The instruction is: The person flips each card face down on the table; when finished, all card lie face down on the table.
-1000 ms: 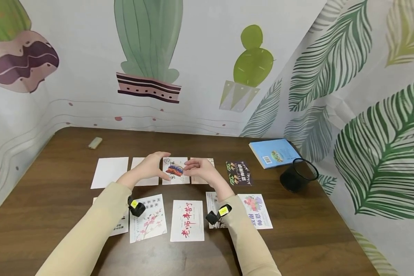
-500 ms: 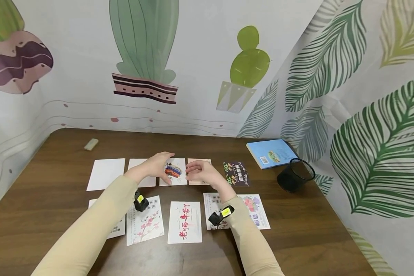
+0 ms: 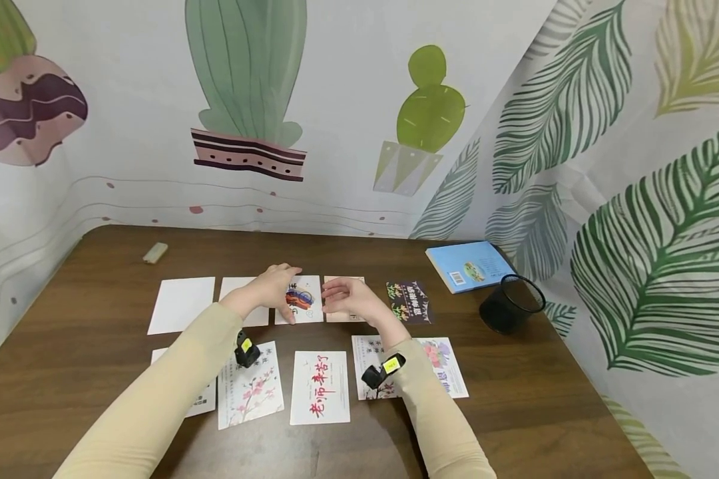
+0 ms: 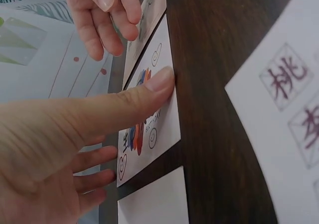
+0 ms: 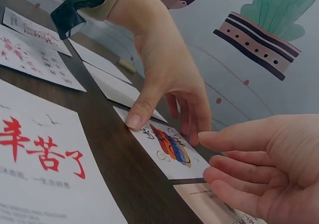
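Observation:
A white birthday card (image 3: 308, 307) with a multicoloured scribble lies flat in the back row of cards. My left hand (image 3: 263, 291) spans it from its left side, thumb (image 4: 158, 80) on the near edge and the other fingers by the far edge. Those fingers look straight or lightly bent in the left wrist view. At the card's right side hovers my right hand (image 3: 353, 301), fingers loosely bent with nothing between them. Its fingertips are close to the birthday card; contact is unclear. Partly hidden beneath it is a peach card (image 5: 207, 200).
Blank white cards (image 3: 182, 306) lie left in the back row, a dark card (image 3: 409, 303) right. Several printed cards, one with red writing (image 3: 320, 388), form the front row. A blue book (image 3: 470, 266), a black mesh cup (image 3: 511, 304) and an eraser-like block (image 3: 155, 253) stand around.
My left hand has shifted right over the birthday card, its thumb now at the near edge. My right hand has moved slightly right, off the card's right edge. The head view has panned slightly.

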`<state>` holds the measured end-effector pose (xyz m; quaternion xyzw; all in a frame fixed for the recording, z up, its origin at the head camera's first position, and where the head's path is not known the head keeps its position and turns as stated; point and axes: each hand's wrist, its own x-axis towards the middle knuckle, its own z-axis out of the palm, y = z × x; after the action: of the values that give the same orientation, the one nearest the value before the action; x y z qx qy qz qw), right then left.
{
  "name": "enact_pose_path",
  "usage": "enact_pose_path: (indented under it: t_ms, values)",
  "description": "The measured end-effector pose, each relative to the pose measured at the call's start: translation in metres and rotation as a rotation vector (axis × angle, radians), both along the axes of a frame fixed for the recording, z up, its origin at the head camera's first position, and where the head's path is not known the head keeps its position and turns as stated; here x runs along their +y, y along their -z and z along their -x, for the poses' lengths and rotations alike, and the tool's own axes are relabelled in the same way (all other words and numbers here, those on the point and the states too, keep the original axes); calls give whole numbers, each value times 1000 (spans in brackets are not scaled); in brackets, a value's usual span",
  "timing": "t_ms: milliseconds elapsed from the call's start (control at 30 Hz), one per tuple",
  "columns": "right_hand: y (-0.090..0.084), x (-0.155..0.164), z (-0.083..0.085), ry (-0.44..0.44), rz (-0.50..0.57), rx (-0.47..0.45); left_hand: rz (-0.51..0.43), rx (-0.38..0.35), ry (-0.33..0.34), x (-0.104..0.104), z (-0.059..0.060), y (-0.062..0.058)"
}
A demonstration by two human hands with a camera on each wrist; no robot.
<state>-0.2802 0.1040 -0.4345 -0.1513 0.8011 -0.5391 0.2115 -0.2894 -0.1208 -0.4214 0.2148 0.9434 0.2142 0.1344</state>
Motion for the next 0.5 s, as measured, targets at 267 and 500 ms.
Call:
enact_pose_path:
  t_ms: [267, 500]
  values:
    - [-2, -4, 15, -25, -151, 136, -15, 5, -3, -1, 1, 1]
    - [-5, -11, 34, -38, -252, 271, -87, 28, -2, -2, -4, 2]
